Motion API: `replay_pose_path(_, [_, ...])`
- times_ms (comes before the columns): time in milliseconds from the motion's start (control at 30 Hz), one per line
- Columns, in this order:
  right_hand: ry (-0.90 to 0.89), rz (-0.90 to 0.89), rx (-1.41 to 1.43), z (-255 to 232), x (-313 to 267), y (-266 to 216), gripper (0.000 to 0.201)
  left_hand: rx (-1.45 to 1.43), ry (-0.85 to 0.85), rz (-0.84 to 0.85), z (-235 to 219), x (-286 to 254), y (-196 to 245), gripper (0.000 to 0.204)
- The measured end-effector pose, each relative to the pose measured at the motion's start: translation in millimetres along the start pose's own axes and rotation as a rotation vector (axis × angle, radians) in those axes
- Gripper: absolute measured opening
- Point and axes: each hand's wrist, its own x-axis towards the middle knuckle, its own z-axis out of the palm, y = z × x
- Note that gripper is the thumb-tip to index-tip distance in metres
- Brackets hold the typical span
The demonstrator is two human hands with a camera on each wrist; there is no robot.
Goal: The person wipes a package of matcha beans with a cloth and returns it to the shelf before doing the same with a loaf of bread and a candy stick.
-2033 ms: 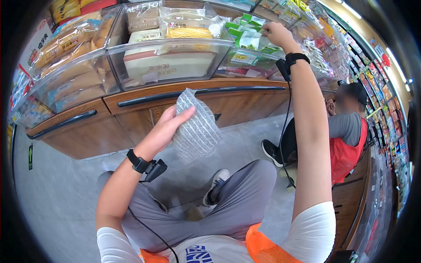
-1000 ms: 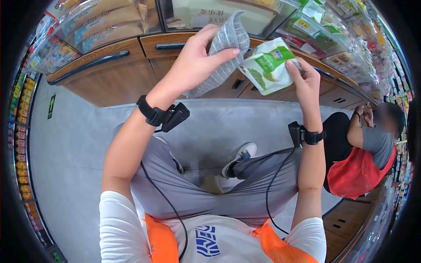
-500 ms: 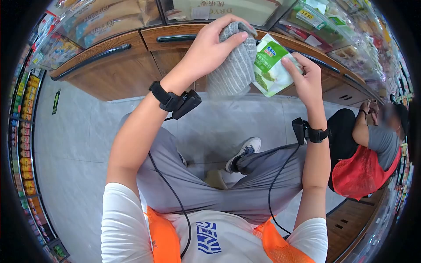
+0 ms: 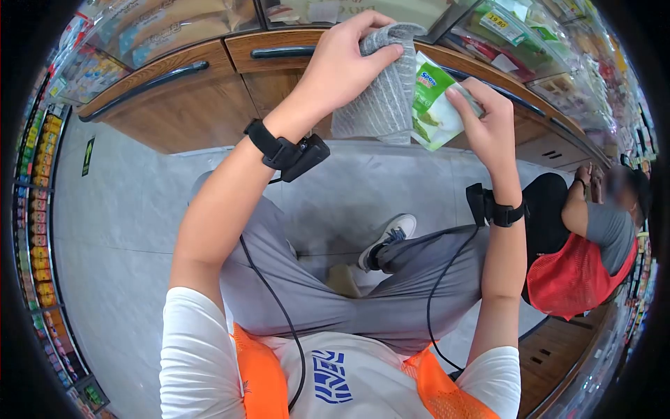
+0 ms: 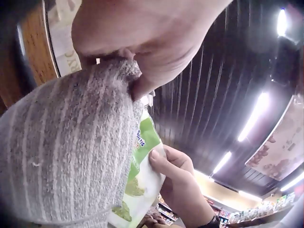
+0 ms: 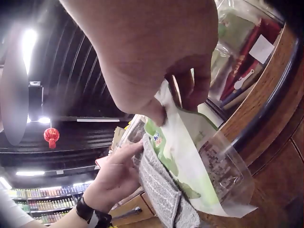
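A grey cloth with white stripes (image 4: 380, 101) hangs from my left hand (image 4: 349, 63), pinched near its top edge between thumb and fingers. In the left wrist view the cloth (image 5: 66, 152) fills much of the lower left. My right hand (image 4: 492, 126) grips a green and white packet (image 4: 434, 105) by its right side. The packet's left edge lies against or just behind the cloth. The right wrist view shows the packet (image 6: 185, 152) with a see-through back and small brown contents, beside the cloth (image 6: 164, 190).
Wooden cabinets (image 4: 167, 105) with dark handles stand in front, under clear bins of packaged goods (image 4: 181, 31). Someone in a red vest (image 4: 572, 276) crouches at the right. Grey floor (image 4: 125, 230) lies below, with stocked shelves (image 4: 43, 230) at the far left.
My right hand left the bin with the packet and came beside my left hand. The cloth and packet have since drawn together, the cloth now overlapping the packet's left edge.
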Motion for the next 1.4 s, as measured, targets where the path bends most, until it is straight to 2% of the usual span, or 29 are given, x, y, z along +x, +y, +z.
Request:
replay_pose_path(233, [-0.006,0.001,0.003,1.4,1.1,-0.8,0.019,0.111,0.02,0.066,-2.3,-1.4,-9.1,0.032])
replay_pose_path(333, [-0.021,-0.019,-0.009,2.2,1.9,2.0,0.019,0.277,0.007,0.012,-6.0,-2.9,-3.3,0.03])
replay_pose_path(433, [-0.031,-0.016,0.009,4.1,2.3,4.9,0.019,0.26,0.002,0.006,-5.1,-2.0,-8.1,0.03])
replay_pose_path(833, [-0.044,0.002,-0.042,3.9,-5.3,7.6,0.019,-0.183,-0.193,-0.127,5.8,-1.8,-21.8,0.027])
replay_pose_path(933, [-0.057,-0.001,-0.055,1.9,-6.9,4.1,0.02,0.084,-0.204,-0.052,6.3,-4.4,-25.2,0.027])
replay_pose_path(1133, [-0.066,0.019,-0.056,1.7,-8.2,5.6,0.021,-0.126,-0.22,-0.224,6.9,-7.4,-15.3,0.029])
replay_pose_path(1400, [-0.077,0.018,-0.062,4.0,-7.2,7.1,0.022,-0.373,-0.29,-0.342,1.4,-12.1,-15.9,0.029])
